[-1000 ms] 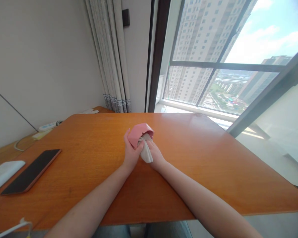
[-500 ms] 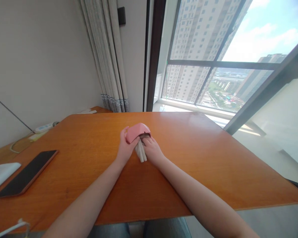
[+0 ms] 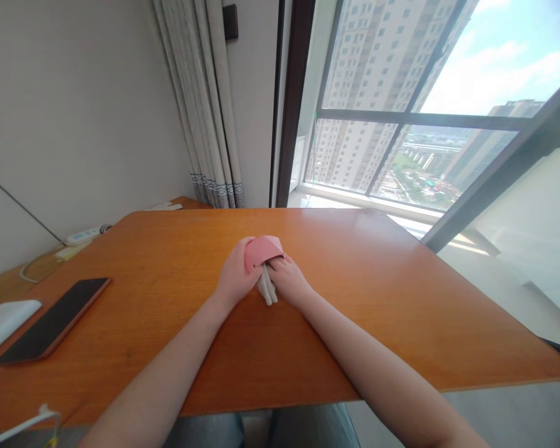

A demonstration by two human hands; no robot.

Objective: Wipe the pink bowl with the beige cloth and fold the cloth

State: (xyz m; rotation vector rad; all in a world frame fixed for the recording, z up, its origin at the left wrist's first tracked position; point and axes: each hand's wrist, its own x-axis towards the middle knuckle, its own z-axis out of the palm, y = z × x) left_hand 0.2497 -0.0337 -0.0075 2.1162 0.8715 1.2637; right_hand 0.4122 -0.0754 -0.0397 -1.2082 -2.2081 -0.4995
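Above the middle of the wooden table, my left hand [image 3: 237, 272] is closed around the left side of a pink hollow case [image 3: 264, 250], whose exact kind I cannot make out. The case is tilted, with its open side toward me. My right hand [image 3: 288, 279] is closed on a pale grey cloth [image 3: 267, 289], its fingertips tucked under the lower edge of the case. Part of the cloth hangs down between my hands; the rest is hidden inside the case and behind my fingers.
A dark phone-like slab [image 3: 56, 320] lies on the table [image 3: 378, 298] at the left, beside a white object [image 3: 7, 320]. A white cable [image 3: 23, 426] is at the near left corner. A power strip [image 3: 84, 236] rests beyond the left edge, near the wall.
My left hand has shifted slightly and wraps farther over the case, which has turned a little. My right hand remains at its opening with the cloth.
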